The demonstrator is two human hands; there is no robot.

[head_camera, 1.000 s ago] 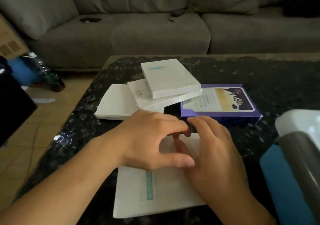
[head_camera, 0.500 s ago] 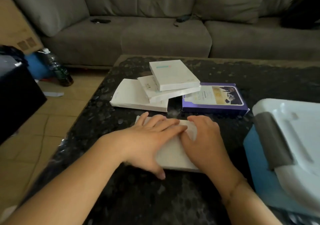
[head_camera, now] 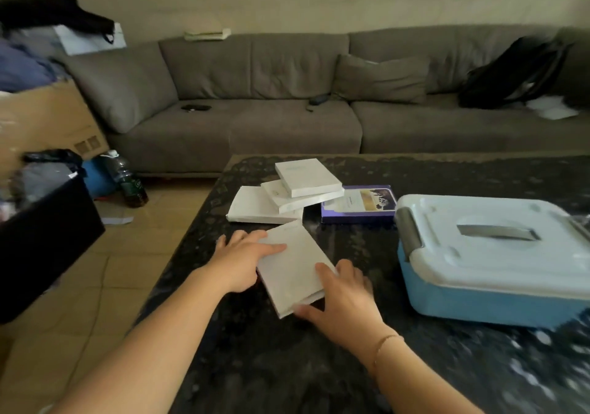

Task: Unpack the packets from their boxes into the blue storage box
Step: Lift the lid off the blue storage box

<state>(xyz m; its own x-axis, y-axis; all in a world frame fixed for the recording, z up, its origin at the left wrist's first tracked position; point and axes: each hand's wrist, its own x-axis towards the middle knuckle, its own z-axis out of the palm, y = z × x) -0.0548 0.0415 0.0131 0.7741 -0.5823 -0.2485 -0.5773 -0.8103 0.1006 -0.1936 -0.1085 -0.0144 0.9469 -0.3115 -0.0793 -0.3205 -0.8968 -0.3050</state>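
Observation:
A flat white box (head_camera: pixel 293 263) lies slanted on the dark stone table (head_camera: pixel 287 365) in front of me. My left hand (head_camera: pixel 244 259) rests on its left edge with fingers spread over the top. My right hand (head_camera: pixel 341 298) grips its near right corner, thumb under the near edge. Behind it sits a loose stack of three white boxes (head_camera: pixel 287 193), and a purple box (head_camera: pixel 359 204) lies to their right. The blue storage box (head_camera: pixel 491 260) stands at the right with its pale lid shut.
A grey sofa (head_camera: pixel 287 101) runs behind the table, with a black bag (head_camera: pixel 517 72) on its right end. On the floor at left are a cardboard box (head_camera: pixel 41 123), a dark bin (head_camera: pixel 41 241) and a green bottle (head_camera: pixel 127 180).
The view has tilted up and back, showing the whole sofa and the storage box. The white box under my hands has turned slantwise, and my hands have shifted to its left edge and near right corner.

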